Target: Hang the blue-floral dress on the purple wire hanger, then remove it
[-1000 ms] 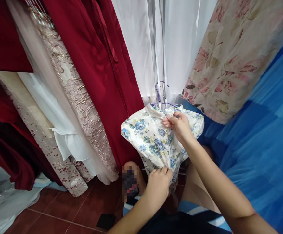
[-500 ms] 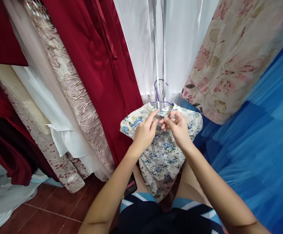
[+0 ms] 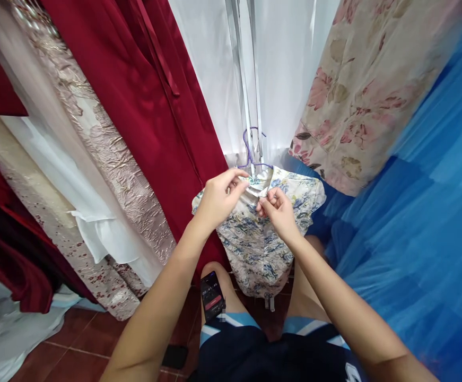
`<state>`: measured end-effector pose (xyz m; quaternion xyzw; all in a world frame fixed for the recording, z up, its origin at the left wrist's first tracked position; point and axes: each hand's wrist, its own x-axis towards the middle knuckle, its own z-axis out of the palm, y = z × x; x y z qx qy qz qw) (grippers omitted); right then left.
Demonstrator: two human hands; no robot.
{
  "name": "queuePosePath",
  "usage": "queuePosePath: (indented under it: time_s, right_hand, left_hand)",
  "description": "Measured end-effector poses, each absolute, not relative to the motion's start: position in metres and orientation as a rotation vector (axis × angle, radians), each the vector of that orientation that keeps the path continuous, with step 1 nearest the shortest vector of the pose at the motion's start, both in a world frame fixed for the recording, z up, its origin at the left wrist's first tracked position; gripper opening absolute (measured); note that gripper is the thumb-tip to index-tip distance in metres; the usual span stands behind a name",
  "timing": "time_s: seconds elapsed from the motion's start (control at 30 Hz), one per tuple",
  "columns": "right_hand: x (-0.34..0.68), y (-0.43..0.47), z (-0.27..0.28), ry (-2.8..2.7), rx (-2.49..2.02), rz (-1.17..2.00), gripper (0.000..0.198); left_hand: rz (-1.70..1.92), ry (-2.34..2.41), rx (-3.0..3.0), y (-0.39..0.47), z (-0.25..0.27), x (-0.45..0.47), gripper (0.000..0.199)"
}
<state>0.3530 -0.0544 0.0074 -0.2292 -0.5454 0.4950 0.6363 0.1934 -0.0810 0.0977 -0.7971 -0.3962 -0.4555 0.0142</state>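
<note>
A white blouse with a blue floral print (image 3: 254,249) hangs in front of me on a purple hanger (image 3: 247,151), its neckline facing me. My left hand (image 3: 220,197) is at the left side of the neckline, thumb and index finger closed on its edge. My right hand (image 3: 277,209) pinches the front neck edge a little lower and to the right. The fingertips of both hands hide parts of the collar. White ribbons (image 3: 250,95) hang down past the hanger to the collar.
A dark red garment (image 3: 147,116) and brocade fabric (image 3: 91,127) hang to the left. White fabric (image 3: 210,58) is behind. A pink floral garment (image 3: 346,111) and blue tulle (image 3: 406,228) hang to the right. A phone (image 3: 211,294) lies on my left thigh; a dark flat object (image 3: 175,356) is on the tiled floor.
My hands have moved apart, the left shifting left along the neckline and the right dropping slightly. The blouse's lower part has risen, and the phone on my thigh shows more fully.
</note>
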Motion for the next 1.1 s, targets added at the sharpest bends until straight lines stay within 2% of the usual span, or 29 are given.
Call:
queuePosePath:
  time_s: [0.1,0.23,0.33,0.43,0.5,0.6,0.77,0.87,1.03,1.1]
  right_hand:
    - [0.355,-0.063,0.021,-1.302,-0.456,1.101,0.027]
    - [0.351,-0.054,0.024,-1.331,-0.461,1.054,0.027]
    - [0.348,-0.037,0.015,-1.326,-0.470,1.010,0.028]
    - [0.351,-0.025,0.003,-1.325,-0.535,1.029,0.028]
    - [0.357,-0.026,-0.004,-1.334,-0.593,1.052,0.028]
    - [0.368,-0.039,-0.011,-1.361,-0.602,1.072,0.027]
    - [0.378,-0.068,-0.018,-1.467,-0.618,1.124,0.020]
    - [0.382,-0.071,-0.029,-1.550,-0.722,1.108,0.012]
    - [0.410,-0.047,-0.072,-1.531,-1.143,1.078,0.072]
    - [0.424,-0.040,-0.091,-1.516,-1.336,1.118,0.082]
  left_hand:
    - [-1.145,-1.235,-2.620,-0.075,0.086,0.193,0.013]
    - [-1.239,-1.205,-2.624,-0.068,0.073,0.197,0.010]
    - [-1.418,-1.221,-2.562,-0.068,0.074,0.204,0.006]
    - [-1.795,-1.244,-2.410,-0.063,0.083,0.202,0.005]
    - [-2.055,-1.251,-2.252,-0.054,0.088,0.187,0.007]
    - [-2.258,-1.305,-2.016,-0.033,0.084,0.143,0.010]
    - [-2.319,-1.733,-1.555,-0.008,0.021,0.079,0.011]
    - [-2.185,-2.130,-1.797,-0.013,-0.029,0.080,0.012]
    - [-1.926,-2.225,-2.551,-0.036,-0.072,0.118,0.024]
    - [-1.934,-2.149,-2.681,-0.043,-0.068,0.134,0.027]
